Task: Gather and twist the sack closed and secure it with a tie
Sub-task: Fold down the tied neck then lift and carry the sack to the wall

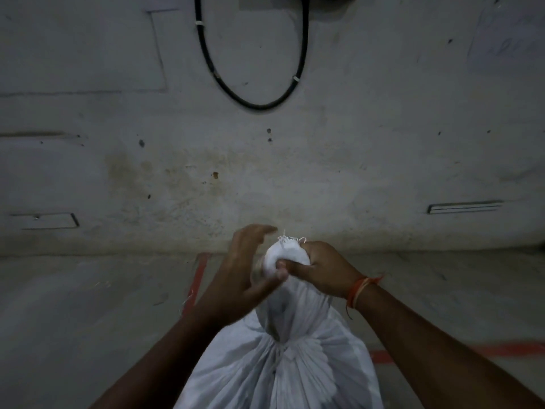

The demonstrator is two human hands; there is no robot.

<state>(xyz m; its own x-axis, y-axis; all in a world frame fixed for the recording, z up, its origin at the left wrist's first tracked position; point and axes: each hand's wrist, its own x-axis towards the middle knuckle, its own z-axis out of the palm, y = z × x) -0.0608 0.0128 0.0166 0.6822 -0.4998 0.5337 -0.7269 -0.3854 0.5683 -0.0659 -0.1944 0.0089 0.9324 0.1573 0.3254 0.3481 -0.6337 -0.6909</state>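
A white woven sack (pixel 298 367) stands below me, its top gathered into a twisted neck that rises to a bunched end with frayed threads. My right hand (pixel 321 267) is shut around that bunched top, an orange thread band on its wrist. Just left of the neck, my left hand (pixel 244 267) has its fingers spread and curved; its thumb touches the fabric near my right thumb. It looks blurred. No tie shows anywhere in view.
A stained white wall (pixel 265 157) faces me close ahead, with a black cable loop (pixel 253 98) hanging on it. The concrete floor carries red painted lines (pixel 196 278) left and right of the sack.
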